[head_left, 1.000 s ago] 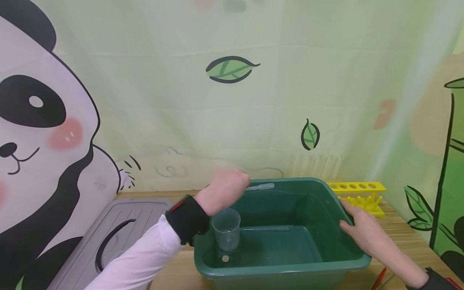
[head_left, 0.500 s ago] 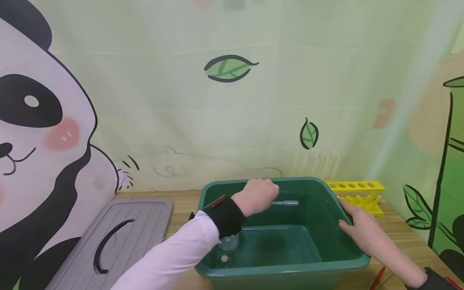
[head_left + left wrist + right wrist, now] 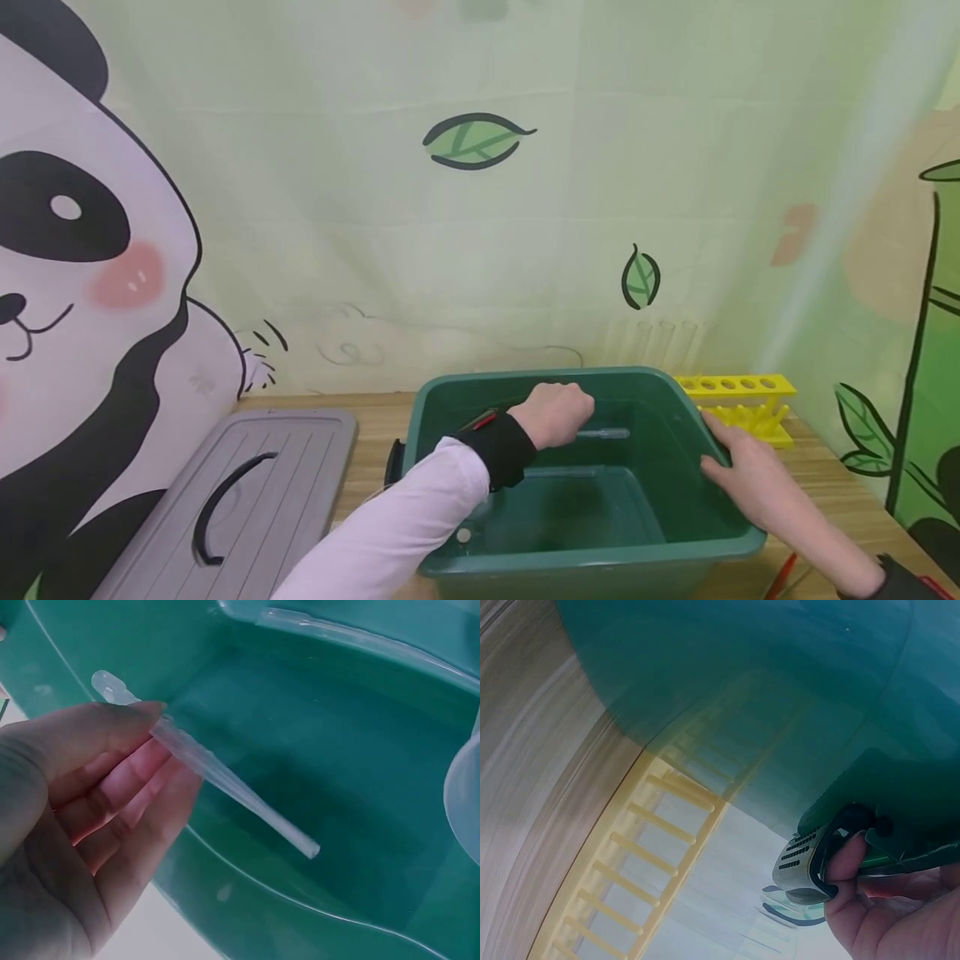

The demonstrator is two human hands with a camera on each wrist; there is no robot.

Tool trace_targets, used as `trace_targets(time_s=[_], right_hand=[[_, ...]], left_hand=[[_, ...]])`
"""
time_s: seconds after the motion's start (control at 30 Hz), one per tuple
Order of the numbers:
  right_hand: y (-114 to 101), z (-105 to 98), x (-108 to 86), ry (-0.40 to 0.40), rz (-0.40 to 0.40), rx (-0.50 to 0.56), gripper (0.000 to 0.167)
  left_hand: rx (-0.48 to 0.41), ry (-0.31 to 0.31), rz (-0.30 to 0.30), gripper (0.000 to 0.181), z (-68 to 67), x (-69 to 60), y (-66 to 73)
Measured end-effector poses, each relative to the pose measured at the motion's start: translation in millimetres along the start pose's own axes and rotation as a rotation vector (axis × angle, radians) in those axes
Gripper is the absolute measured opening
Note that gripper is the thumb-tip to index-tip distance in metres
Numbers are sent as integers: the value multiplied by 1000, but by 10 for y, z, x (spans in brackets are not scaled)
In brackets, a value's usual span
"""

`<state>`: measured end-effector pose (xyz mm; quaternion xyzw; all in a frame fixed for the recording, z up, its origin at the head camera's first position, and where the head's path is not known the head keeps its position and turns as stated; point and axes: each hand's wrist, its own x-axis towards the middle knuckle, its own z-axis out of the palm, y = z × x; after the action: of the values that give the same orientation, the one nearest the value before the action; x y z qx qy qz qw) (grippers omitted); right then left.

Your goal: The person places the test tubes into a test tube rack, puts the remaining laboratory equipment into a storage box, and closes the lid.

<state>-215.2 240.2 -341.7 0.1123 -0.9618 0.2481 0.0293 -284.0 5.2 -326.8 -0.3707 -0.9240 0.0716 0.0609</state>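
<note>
Left hand pinches a translucent, whitish plastic pipette, slim with a stepped body, one end rounded; thumb on one side, fingers side by side on the other. Pipette sticks out past the fingers at both ends, tilted, inside the opening of the deep green rounded-rectangular plastic tub, clear of its floor.

Right hand grips the tub's right rim, thumb inside the wall; its wrist view has the fingers at a glossy black and grey latch, spacing of the rest hard to tell.

In the tub: a second clear pipette lying down, a clear cup at the left, mostly behind the sleeve in the head view, and a small pale disc near the front left corner.

Left of tub: grey ribbed plastic lid with a curved black handle, flat on the wood-grain table. Right of tub: yellow plastic rack, holes on top, pegs below. Clear tubes stand upright behind the tub.

Versus one second ago: left hand is lower and further right, from the far left rim to mid-tub; the sleeve now covers the cup. Right hand unchanged.
</note>
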Motion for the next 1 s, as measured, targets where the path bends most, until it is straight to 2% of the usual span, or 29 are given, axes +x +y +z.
trace_targets(time_s=[0.43,0.67,1.0], right_hand=[[33,9,-17,-18,25,-3,60],[19,18,-8,-15,25,-3,60],[17,6,-5,1,14,0,60]], left_hand=[[-16,-79,3,17,192,136,38],[-42,-145,-3,11,348,203,68],[10,-137,-8,11,506,261,104]])
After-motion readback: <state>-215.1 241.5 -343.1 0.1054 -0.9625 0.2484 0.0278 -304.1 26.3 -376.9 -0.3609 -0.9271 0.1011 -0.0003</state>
